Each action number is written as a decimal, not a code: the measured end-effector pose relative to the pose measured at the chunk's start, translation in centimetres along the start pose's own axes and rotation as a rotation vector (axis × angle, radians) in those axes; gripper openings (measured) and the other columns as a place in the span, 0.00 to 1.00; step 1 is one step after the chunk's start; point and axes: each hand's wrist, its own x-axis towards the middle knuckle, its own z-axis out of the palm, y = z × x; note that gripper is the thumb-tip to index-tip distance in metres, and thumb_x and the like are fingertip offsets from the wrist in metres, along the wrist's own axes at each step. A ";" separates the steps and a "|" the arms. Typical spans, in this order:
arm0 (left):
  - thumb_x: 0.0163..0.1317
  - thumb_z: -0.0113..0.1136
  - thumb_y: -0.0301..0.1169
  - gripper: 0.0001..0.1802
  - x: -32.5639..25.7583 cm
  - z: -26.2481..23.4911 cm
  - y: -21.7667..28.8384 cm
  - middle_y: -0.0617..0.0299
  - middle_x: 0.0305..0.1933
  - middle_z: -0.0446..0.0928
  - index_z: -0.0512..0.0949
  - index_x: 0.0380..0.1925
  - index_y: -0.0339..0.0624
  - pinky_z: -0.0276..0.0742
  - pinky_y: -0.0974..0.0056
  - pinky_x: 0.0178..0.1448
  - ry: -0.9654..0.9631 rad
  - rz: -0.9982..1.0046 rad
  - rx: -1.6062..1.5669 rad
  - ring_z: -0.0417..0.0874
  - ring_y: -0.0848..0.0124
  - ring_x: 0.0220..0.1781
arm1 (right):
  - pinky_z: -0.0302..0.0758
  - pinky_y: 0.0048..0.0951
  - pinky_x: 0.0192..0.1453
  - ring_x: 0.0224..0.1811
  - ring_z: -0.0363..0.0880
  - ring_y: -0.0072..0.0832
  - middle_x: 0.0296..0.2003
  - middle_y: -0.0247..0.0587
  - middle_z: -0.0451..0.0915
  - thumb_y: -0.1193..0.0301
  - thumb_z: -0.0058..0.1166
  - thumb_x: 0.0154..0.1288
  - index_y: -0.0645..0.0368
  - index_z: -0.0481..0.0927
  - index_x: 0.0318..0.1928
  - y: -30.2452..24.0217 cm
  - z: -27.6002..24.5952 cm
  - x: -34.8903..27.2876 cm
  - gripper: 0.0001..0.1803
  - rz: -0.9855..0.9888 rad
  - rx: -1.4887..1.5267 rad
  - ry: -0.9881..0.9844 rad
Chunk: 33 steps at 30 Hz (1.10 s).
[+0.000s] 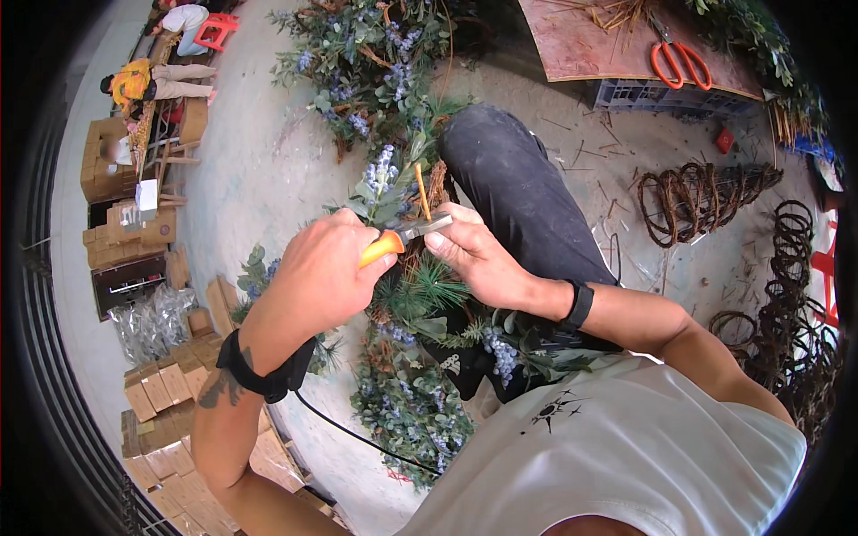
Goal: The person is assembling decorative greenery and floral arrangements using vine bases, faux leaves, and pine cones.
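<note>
Left hand: closed round yellow-handled pliers. Right hand: fingers narrowed at the pliers' nose; what they pinch, I cannot tell. Tan stem: just beyond the fingertips. Leafy garland: beneath the fingers; largely dressed, I judge, work at the stem unfinished.

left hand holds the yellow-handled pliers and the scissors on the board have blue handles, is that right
The scissors on the board have orange-red handles, not blue, as the head view shows; the left hand does hold the yellow-handled pliers.
</note>
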 end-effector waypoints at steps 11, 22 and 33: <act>0.67 0.69 0.40 0.16 0.9 2.4 -2.1 0.44 0.29 0.82 0.85 0.29 0.37 0.79 0.44 0.43 0.038 0.132 -0.045 0.84 0.43 0.36 | 0.68 0.41 0.56 0.46 0.71 0.41 0.38 0.42 0.70 0.68 0.53 0.81 0.64 0.81 0.42 -0.4 0.1 -0.8 0.11 -0.044 0.040 0.032; 0.66 0.70 0.38 0.14 4.3 -2.5 -3.3 0.49 0.31 0.78 0.82 0.33 0.37 0.78 0.46 0.39 0.483 -0.029 0.092 0.81 0.43 0.33 | 0.71 0.45 0.59 0.49 0.75 0.49 0.41 0.48 0.74 0.65 0.52 0.82 0.68 0.80 0.39 0.2 -0.5 -1.0 0.17 -0.036 -0.027 0.047; 0.65 0.71 0.36 0.19 27.8 2.3 6.8 0.47 0.52 0.75 0.80 0.50 0.37 0.75 0.45 0.59 0.477 0.323 0.137 0.78 0.47 0.56 | 0.73 0.45 0.64 0.56 0.77 0.50 0.48 0.52 0.78 0.63 0.52 0.82 0.68 0.81 0.44 0.1 0.0 -0.9 0.17 -0.040 0.048 0.051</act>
